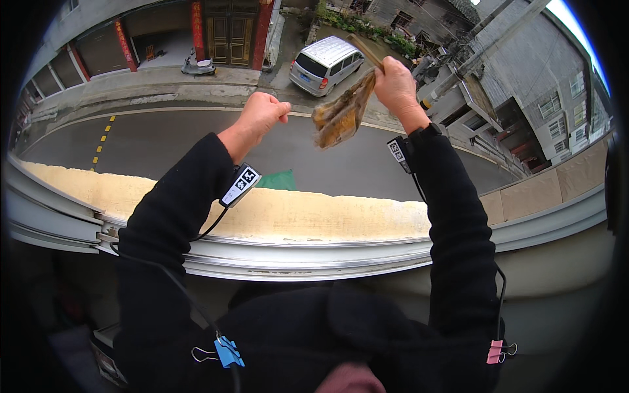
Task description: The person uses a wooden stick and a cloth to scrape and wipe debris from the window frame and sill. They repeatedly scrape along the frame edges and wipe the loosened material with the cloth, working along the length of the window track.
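Observation:
Beyond the window sill, my right hand (395,86) grips the upper end of a translucent bag (344,113) that hangs over the street. Brown and yellowish contents show through it, too blurred to name. A brown strip (366,51), perhaps a stick, juts up and to the left from the same fist. To the left of the bag and apart from it, my left hand (260,115) is held with its fingers curled in and the thumb pointing right. Nothing is visible in that hand.
Below my forearms runs a white metal window track (304,258), with a pale yellow ledge (314,216) outside it. A road (196,142) lies below, with a silver van (327,64) and a scooter (198,66) across it. Cables hang along both sleeves, held by binder clips (228,351).

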`<control>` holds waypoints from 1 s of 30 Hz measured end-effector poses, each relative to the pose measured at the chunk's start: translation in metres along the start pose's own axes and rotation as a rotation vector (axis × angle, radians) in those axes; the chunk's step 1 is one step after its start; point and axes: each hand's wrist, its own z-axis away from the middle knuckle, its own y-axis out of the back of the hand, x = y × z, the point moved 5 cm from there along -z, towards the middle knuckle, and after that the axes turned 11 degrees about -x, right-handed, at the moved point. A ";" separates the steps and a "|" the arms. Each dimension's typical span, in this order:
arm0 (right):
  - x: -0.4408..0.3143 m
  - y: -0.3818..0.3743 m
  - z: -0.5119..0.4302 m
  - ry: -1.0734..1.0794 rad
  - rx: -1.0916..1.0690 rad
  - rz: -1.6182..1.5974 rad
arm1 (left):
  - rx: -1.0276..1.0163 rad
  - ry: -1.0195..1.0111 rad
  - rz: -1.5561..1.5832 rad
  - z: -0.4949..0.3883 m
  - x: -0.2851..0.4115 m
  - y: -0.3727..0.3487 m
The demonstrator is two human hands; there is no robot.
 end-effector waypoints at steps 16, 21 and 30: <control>0.016 -0.030 0.014 -0.012 -0.415 0.225 | 0.371 -0.214 0.028 0.011 -0.001 0.007; 0.026 -0.024 0.016 -0.025 -0.385 0.222 | 0.118 0.023 -0.237 0.009 0.000 -0.004; 0.058 0.012 0.024 -0.090 -0.353 0.155 | -0.242 -0.047 -0.412 -0.013 0.005 -0.048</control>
